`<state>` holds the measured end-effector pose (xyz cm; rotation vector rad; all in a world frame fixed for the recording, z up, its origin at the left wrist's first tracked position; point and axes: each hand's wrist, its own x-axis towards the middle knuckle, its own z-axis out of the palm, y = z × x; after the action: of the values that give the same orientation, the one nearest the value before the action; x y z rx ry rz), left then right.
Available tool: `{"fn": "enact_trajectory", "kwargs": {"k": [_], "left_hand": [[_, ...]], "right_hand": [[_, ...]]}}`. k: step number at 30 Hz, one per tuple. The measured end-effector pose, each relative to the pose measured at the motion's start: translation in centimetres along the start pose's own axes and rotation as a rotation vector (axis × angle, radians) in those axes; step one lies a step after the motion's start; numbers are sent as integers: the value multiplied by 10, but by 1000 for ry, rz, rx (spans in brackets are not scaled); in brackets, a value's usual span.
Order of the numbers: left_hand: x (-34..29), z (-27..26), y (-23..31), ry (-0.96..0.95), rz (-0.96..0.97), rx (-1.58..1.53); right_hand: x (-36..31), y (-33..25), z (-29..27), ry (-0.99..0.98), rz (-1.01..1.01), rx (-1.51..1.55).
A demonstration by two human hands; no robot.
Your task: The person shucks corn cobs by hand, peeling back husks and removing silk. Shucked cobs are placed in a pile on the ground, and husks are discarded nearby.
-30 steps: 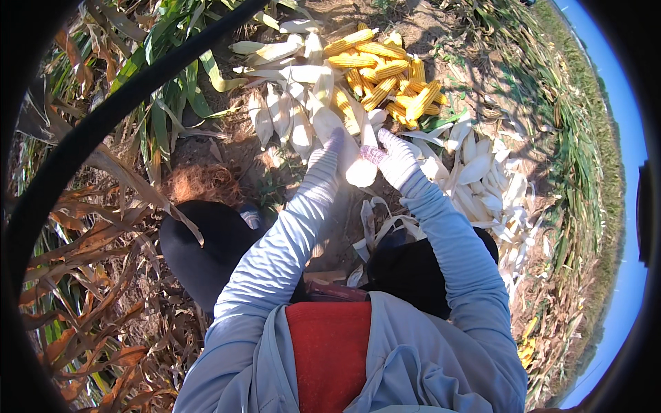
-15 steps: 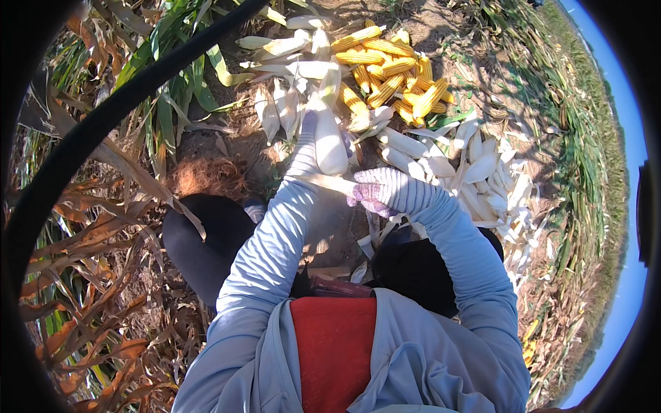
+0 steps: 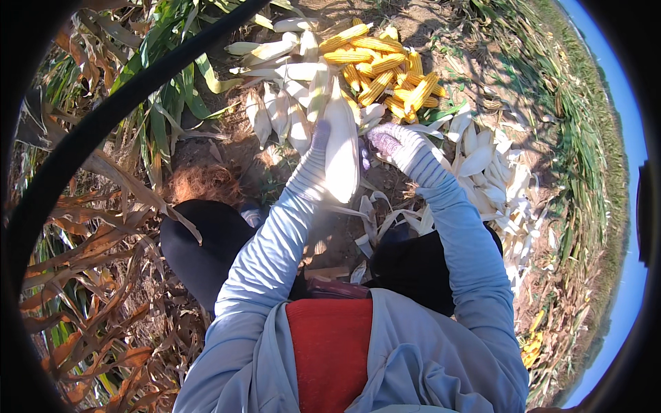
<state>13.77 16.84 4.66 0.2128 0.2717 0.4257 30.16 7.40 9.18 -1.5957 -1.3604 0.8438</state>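
Note:
My left hand (image 3: 319, 146), in a white-and-purple striped glove, grips a pale ear of corn in its husk (image 3: 341, 148). The ear stands lengthwise in front of me, its rounded end toward me. Purple fingertips show at its right side. My right hand (image 3: 401, 146), gloved alike, is just right of the ear and apart from it. Its fingers are loosely bent, with nothing visible in them. Loose husk strips (image 3: 372, 217) lie below, between my knees.
Several husked yellow cobs (image 3: 379, 65) are heaped ahead. Unhusked ears (image 3: 275, 51) lie to their left. A pile of pale husks (image 3: 485, 172) spreads at the right, brown corn silk (image 3: 203, 182) at the left. Dry stalks (image 3: 89, 255) line the left side; a dark bar (image 3: 124, 103) crosses the upper left.
My right hand has let go of a husk strip and moved up and forward beside the ear. My left hand and the ear have shifted slightly right. More husk strips show between my knees.

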Motion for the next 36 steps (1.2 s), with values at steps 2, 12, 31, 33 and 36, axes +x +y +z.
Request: {"fn": "enact_trajectory", "kwargs": {"k": [2, 12, 31, 33, 36], "left_hand": [[8, 3, -8, -59, -26, -31], [20, 26, -12, -112, -2, 157], [-11, 26, -29, 128, 231, 585], [-11, 25, -22, 221, 154, 722], [-11, 26, -16, -23, 193, 375]], "right_hand": [[5, -1, -2, 64, -183, -196], [14, -6, -4, 154, -208, -198], [19, 1, 2, 70, 196, -144], [18, 5, 1, 113, 139, -98], [18, 5, -1, 158, -23, -68]]}}
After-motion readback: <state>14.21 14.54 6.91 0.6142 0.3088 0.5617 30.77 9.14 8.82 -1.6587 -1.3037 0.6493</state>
